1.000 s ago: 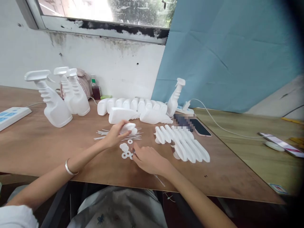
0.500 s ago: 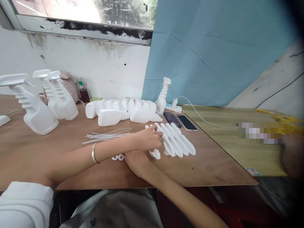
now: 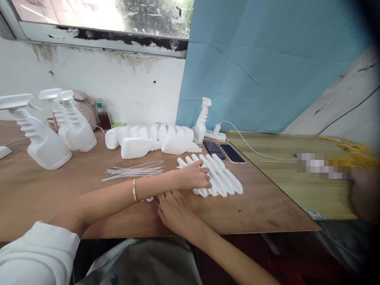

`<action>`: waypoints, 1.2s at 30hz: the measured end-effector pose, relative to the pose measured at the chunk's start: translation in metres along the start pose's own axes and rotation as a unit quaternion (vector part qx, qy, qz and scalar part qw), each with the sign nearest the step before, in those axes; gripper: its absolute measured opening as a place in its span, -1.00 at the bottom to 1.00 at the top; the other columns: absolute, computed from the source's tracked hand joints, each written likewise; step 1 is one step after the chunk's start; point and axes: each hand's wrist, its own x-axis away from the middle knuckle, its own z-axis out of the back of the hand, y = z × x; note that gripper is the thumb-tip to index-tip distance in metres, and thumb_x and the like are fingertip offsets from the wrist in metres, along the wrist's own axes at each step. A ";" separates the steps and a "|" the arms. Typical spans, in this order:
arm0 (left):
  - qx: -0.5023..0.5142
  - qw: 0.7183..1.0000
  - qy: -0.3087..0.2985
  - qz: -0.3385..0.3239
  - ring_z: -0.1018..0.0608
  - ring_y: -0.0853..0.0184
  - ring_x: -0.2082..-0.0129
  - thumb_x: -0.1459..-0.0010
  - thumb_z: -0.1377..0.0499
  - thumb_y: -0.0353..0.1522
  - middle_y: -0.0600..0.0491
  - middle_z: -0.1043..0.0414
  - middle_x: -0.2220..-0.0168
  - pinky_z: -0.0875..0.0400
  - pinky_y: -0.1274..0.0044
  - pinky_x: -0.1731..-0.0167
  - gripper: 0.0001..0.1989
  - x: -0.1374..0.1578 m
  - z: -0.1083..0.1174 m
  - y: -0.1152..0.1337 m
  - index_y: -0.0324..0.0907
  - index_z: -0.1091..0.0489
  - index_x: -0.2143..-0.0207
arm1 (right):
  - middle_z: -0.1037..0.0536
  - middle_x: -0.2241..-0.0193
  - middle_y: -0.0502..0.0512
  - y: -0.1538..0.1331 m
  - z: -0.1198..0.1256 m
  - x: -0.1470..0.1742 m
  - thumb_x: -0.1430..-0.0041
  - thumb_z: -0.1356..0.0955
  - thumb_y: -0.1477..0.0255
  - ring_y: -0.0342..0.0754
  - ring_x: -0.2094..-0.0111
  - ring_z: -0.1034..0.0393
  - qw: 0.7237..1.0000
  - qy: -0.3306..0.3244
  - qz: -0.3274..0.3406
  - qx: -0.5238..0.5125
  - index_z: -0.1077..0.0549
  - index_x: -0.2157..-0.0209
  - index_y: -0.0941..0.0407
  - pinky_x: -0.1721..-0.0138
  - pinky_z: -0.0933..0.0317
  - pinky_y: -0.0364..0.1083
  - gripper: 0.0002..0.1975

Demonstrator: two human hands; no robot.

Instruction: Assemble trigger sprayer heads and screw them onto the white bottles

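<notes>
And here the left hand (image 3: 196, 175) curls its fingers over white plastic pieces (image 3: 228, 180), the right hand (image 3: 175, 208) bending by rings (image 3: 150, 200) near the table's (image 3: 255, 213) front edge, both grips impossible to tell!

Smooth, curvy white pieces (image 3: 229, 182) lie close together in two rows, long and thin, slanting toward five o'clock. From them, between eight and nine o'clock, little flat white rings (image 3: 151, 200) peek out, partly hidden.
</notes>
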 end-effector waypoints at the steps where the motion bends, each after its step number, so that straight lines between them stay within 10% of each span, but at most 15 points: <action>1: -0.002 1.000 0.002 0.000 -0.36 0.28 0.30 -0.03 -0.09 -0.57 0.04 -0.45 0.44 -0.02 0.41 0.32 -0.82 0.000 -0.001 0.000 -0.14 -0.40 0.39 | -0.41 0.25 0.23 0.000 0.001 0.001 -0.01 -0.20 0.57 0.07 0.22 -0.27 1.000 0.001 0.001 0.007 -0.29 0.14 0.23 0.18 -0.19 0.03 -0.68; 9: -0.010 0.998 0.045 0.045 -0.36 0.26 0.18 -0.15 0.04 -0.51 -0.05 -0.42 0.22 -0.06 0.40 0.19 -0.74 0.016 0.010 -0.009 -0.19 -0.33 0.16 | -0.39 0.25 0.20 0.004 -0.004 0.004 0.03 -0.18 0.64 0.04 0.24 -0.27 0.999 -0.005 -0.011 0.037 -0.18 -0.01 0.21 0.22 -0.20 -0.01 -0.51; 14: 0.022 0.970 0.044 0.240 -0.33 0.21 0.07 -0.15 0.04 -0.42 -0.07 -0.35 0.08 -0.03 0.38 0.07 -0.71 0.083 0.047 -0.026 -0.16 -0.27 0.07 | -0.39 0.30 0.19 0.011 -0.012 0.004 0.00 -0.15 0.70 0.00 0.27 -0.29 0.998 0.016 -0.028 0.061 -0.10 -0.08 0.22 0.24 -0.20 -0.06 -0.45; 19: -0.074 0.792 0.157 0.586 -0.30 0.13 0.06 -0.07 -0.01 -0.34 -0.09 -0.32 0.11 -0.09 0.35 0.06 -0.73 0.202 0.055 -0.044 -0.21 -0.27 0.15 | -0.40 0.30 0.17 0.017 -0.016 0.004 -0.02 -0.15 0.72 0.00 0.28 -0.29 0.995 0.024 -0.065 0.072 -0.17 -0.04 0.19 0.28 -0.20 -0.06 -0.50; 23: -0.149 0.636 0.114 0.748 -0.21 0.02 0.02 0.04 -0.08 -0.39 -0.27 -0.21 0.06 -0.09 0.30 0.06 -0.56 0.283 0.048 -0.061 -0.44 -0.16 0.09 | -0.39 0.32 0.18 0.014 -0.014 0.001 -0.07 -0.18 0.62 0.05 0.28 -0.27 0.992 0.044 -0.073 0.090 -0.20 -0.02 0.19 0.29 -0.19 -0.01 -0.57; 30: -0.092 0.556 0.090 0.821 -0.21 0.01 0.02 0.05 -0.17 -0.26 -0.23 -0.20 0.09 -0.14 0.32 0.10 -0.36 0.323 0.040 -0.095 -0.47 0.03 0.04 | -0.40 0.30 0.15 0.005 -0.010 0.000 -0.11 -0.22 0.50 0.04 0.28 -0.25 0.993 0.080 -0.067 0.062 -0.22 0.01 0.15 0.26 -0.16 -0.01 -0.63; 36: -0.017 0.553 0.168 0.816 -0.10 -0.08 -0.04 0.10 -0.20 -0.22 -0.22 -0.14 0.11 -0.04 0.25 0.05 -0.56 0.326 0.038 -0.099 -0.37 -0.09 0.34 | -0.40 0.30 0.14 0.004 -0.009 0.000 -0.14 -0.20 0.49 0.03 0.28 -0.24 0.993 0.092 -0.065 0.032 -0.23 0.01 0.14 0.26 -0.13 -0.02 -0.66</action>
